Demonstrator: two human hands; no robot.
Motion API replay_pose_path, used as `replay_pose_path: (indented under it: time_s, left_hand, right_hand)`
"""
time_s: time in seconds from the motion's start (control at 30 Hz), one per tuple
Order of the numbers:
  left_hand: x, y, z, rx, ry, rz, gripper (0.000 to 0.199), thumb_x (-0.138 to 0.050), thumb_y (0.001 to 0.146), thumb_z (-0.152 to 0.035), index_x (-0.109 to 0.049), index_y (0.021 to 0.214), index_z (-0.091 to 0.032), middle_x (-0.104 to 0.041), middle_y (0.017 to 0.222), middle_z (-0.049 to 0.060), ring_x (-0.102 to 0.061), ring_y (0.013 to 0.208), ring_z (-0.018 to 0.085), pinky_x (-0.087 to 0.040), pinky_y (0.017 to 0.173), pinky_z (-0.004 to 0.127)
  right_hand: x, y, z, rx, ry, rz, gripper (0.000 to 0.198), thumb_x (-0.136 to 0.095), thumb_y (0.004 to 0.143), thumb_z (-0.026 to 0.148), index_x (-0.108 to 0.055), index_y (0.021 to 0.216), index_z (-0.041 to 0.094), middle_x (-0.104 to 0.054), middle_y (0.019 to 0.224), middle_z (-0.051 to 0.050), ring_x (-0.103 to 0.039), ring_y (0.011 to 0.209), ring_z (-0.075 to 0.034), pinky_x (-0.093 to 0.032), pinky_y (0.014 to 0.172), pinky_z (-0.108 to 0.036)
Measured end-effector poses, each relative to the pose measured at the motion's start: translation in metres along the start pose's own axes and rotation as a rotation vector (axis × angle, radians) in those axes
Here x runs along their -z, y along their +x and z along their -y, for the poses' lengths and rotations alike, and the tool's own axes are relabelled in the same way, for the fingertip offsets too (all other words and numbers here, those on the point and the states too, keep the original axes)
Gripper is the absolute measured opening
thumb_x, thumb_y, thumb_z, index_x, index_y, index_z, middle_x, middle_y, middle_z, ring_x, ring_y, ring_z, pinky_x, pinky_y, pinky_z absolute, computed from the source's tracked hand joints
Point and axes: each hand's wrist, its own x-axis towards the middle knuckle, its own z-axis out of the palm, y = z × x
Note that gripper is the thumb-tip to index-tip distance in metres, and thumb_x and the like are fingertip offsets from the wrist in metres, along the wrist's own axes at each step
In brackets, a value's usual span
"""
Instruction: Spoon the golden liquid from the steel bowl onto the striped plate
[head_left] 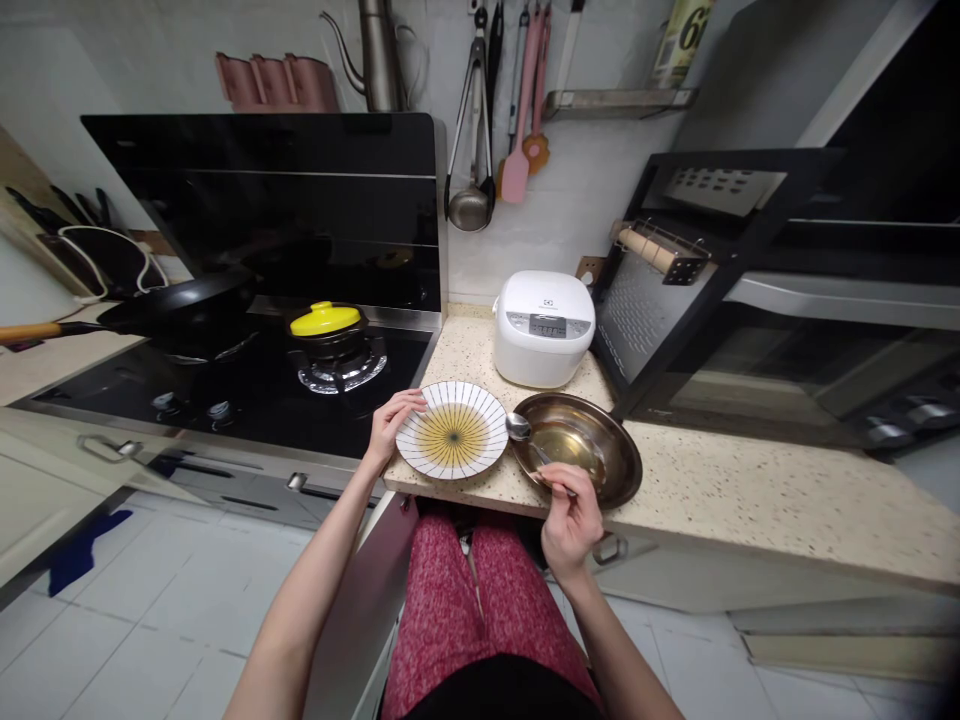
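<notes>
L hand: the left hand [395, 420] has its fingers laid over the L rim of the plate; thumb hidden, so can't tell if it pinches or just steadies.
R hand: the right hand [568, 510] is closed, fingers & thumb together on the handle of the spoon, above the near side of the metal bowl.
Plate: the patterned plate [453, 437] sits on the counter [720, 490], nr its front edge, between the hob [322, 420] & bowl.
Spoon: the spoon [517, 427] slants; head is at the bowl's L rim, just beside the plate. Contact w/ either unclear.
Bowl: the metal bowl [626, 470] is R of the plate, nr the same edge; contents hard to tell.
Behind: rice cooker [544, 320], upright, lid down.
Tip risk: a push toward the body could prob. slide plate or bowl off the edge, esp. if L grip is loose.
Knock risk: spoon head is v. close to the plate; a wrist twist might chip or shift it.
Drip risk: if the spoon's wet, drops may hit counter.
</notes>
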Motion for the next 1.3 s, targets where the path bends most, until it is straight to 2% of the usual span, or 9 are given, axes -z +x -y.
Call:
replay_pose_path:
  time_s: [0.17, 0.43, 0.8, 1.03, 1.3]
  left_hand:
    - [0.000, 0.000, -0.001, 0.007, 0.008, 0.000, 0.029, -0.061, 0.097, -0.032, -0.084, 0.083, -0.021, -0.080, 0.101, 0.011, -0.066, 0.122, 0.033, -0.045, 0.113, 0.053]
    - [0.000, 0.000, 0.001, 0.001, -0.004, 0.000, 0.029, -0.062, 0.096, -0.034, -0.084, 0.083, -0.020, -0.080, 0.101, 0.012, -0.066, 0.122, 0.034, -0.045, 0.113, 0.055]
    - [-0.001, 0.000, -0.001, 0.007, -0.018, -0.004, 0.030, -0.063, 0.097, -0.037, -0.083, 0.082, -0.021, -0.080, 0.098, 0.012, -0.066, 0.121, 0.034, -0.045, 0.113, 0.055]
    - [0.000, 0.000, 0.001, 0.004, -0.005, -0.001, 0.028, -0.061, 0.097, -0.032, -0.084, 0.084, -0.021, -0.081, 0.100, 0.011, -0.066, 0.122, 0.034, -0.044, 0.113, 0.054]
    - [0.000, 0.000, 0.000, 0.008, -0.001, 0.000, 0.029, -0.062, 0.097, -0.035, -0.083, 0.083, -0.021, -0.080, 0.100, 0.011, -0.066, 0.121, 0.034, -0.045, 0.113, 0.054]
  right_hand:
    - [-0.023, -0.008, 0.007, -0.042, 0.100, 0.117, 0.020, -0.050, 0.103, 0.015, -0.067, 0.095, 0.023, -0.072, 0.088, -0.003, -0.070, 0.084, -0.018, -0.056, 0.078, -0.034]
    - [-0.045, -0.017, 0.010, -0.119, 0.108, 0.189, 0.021, -0.049, 0.104, 0.020, -0.066, 0.092, 0.022, -0.070, 0.084, -0.003, -0.069, 0.077, -0.017, -0.057, 0.072, -0.031]
    - [-0.048, -0.023, 0.004, -0.171, 0.114, 0.190, 0.022, -0.050, 0.105, 0.023, -0.067, 0.092, 0.021, -0.070, 0.082, -0.003, -0.068, 0.075, -0.017, -0.057, 0.071, -0.031]
    - [-0.046, -0.027, 0.002, -0.171, 0.141, 0.135, 0.022, -0.049, 0.105, 0.021, -0.066, 0.091, 0.022, -0.072, 0.086, -0.003, -0.070, 0.083, -0.018, -0.058, 0.077, -0.032]
    - [-0.042, -0.025, 0.002, -0.204, 0.153, 0.085, 0.023, -0.049, 0.105, 0.023, -0.066, 0.090, 0.022, -0.071, 0.086, -0.004, -0.070, 0.084, -0.019, -0.059, 0.077, -0.035]
